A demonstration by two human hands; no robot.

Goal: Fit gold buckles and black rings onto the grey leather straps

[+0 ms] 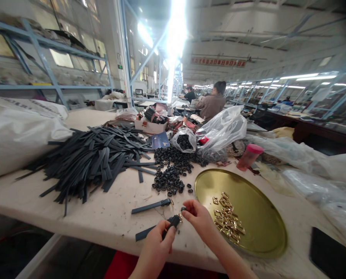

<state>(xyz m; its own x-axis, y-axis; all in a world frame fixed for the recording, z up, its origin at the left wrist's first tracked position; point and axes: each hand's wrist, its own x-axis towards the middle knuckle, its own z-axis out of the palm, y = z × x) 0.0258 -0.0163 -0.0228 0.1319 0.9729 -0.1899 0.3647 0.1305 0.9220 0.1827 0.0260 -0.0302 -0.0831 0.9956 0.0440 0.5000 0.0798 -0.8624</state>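
My left hand point(160, 241) is closed round a dark strap point(173, 222) with a gold buckle at its tip, near the table's front edge. Just right of that buckle, my right hand point(196, 215) pinches a small black loop point(184, 209) between thumb and finger. Another strap with a buckle point(151, 206) lies flat beyond my left hand. Small black loops point(171, 179) are heaped behind my hands. Gold buckles point(228, 221) lie in a pile on a round gold tray point(263, 217) to the right.
A big heap of dark straps point(94, 159) covers the table's point(103, 217) left side. Behind are a loop-filled plastic bag point(185, 141), a blue card point(160, 140) and a pink-lidded jar point(250, 157). A black phone-like object point(330, 252) lies front right. A person point(213, 102) is farther back.
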